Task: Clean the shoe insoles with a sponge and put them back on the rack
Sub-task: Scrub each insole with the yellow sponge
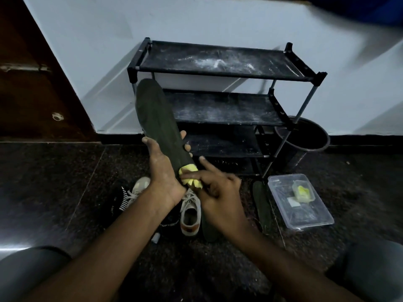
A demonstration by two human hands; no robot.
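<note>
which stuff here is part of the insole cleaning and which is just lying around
Part of the job: insole in the left hand, yellow sponge in the right hand, second insole on the floor, black rack.

Lying about: pale sneakers, clear plastic box (unused now), black bin.

**Half-seen things round the hands**

The sponge (pixel 189 179) shows only as yellow scraps between the fingers (pixel 196 175) of the right hand (pixel 218 190). The left hand (pixel 161 168) wraps the insole (pixel 156 118); its heel end is covered, and only fingertips (pixel 187 147) peek from behind. The left forearm (pixel 130 225) crosses one shoe (pixel 137 189). What lies in the box (pixel 322 216) is too blurred to tell. Both knees (pixel 32 269) run off the bottom edge.
</note>
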